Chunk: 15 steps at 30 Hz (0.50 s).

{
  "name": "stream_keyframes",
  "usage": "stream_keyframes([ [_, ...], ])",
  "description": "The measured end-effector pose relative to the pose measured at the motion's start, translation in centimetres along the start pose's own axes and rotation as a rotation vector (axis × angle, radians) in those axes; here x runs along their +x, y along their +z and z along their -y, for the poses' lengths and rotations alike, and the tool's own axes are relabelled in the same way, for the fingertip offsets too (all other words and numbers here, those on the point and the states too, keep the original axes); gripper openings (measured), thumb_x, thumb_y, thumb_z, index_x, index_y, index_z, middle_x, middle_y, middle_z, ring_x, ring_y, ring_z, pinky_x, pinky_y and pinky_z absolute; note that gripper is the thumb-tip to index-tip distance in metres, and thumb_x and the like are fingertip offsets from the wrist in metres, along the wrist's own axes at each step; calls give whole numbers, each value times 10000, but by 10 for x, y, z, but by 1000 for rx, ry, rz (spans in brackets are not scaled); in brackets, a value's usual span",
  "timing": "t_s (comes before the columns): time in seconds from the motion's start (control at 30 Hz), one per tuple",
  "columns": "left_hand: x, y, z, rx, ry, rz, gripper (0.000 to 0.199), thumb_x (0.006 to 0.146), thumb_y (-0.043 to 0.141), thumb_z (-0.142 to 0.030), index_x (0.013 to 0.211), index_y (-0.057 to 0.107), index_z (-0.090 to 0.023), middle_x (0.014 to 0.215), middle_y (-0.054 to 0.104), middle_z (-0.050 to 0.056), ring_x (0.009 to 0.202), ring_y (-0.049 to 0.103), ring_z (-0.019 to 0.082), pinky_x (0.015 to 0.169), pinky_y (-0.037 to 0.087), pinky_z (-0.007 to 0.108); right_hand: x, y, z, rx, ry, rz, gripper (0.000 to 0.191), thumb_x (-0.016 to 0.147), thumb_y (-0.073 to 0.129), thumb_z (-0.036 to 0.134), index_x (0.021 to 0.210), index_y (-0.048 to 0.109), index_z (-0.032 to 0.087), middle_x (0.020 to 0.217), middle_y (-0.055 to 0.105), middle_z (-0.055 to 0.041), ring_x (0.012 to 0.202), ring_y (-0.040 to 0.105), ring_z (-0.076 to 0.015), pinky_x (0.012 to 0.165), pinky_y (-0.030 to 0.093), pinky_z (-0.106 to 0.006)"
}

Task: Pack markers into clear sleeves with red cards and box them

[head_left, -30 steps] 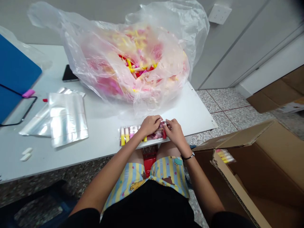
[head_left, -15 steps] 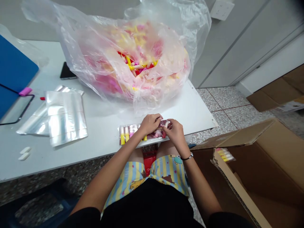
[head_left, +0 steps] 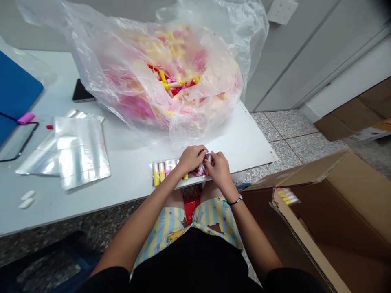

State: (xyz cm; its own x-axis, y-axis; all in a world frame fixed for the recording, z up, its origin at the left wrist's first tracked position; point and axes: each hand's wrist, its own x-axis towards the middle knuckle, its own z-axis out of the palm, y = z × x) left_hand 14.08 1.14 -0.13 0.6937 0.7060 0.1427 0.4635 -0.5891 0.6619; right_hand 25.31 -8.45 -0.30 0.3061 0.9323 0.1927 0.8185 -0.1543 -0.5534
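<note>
A clear flat packet [head_left: 161,172] lies at the table's front edge, with yellow, pink and white tubes standing side by side in it. Over its middle and right part, my left hand [head_left: 192,158] has its fingers curled on the plastic. Closed at the packet's right end is my right hand [head_left: 219,167], thumb and fingers pinching the film near a dark red part. Both hands' fingertips are close together. Behind them rests a large translucent bag [head_left: 128,81] full of red, yellow and pink tubes, its opening facing up.
Silvery pouches [head_left: 82,152] are stacked on the left, near a dark phone [head_left: 82,91], a blue folder [head_left: 18,85] and two white pieces [head_left: 28,199]. An open cardboard box [head_left: 351,203] stands at right, a filled packet [head_left: 287,196] by its flap.
My right hand has shifted slightly left, closer to my left hand, over the packet's right end. The whole view has moved a little.
</note>
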Motion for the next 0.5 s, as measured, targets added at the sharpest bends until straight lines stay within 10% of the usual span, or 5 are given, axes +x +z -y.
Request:
stream_keyframes([
  [0.5, 0, -1, -1, -24, -31, 24, 294, 877, 399, -268, 921, 685, -213, 877, 709, 29, 824, 625, 192, 756, 441, 270, 3, 7, 3, 364, 134, -108, 162, 726, 580, 189, 871, 645, 160, 820, 631, -57, 661, 586, -165, 673, 505, -301],
])
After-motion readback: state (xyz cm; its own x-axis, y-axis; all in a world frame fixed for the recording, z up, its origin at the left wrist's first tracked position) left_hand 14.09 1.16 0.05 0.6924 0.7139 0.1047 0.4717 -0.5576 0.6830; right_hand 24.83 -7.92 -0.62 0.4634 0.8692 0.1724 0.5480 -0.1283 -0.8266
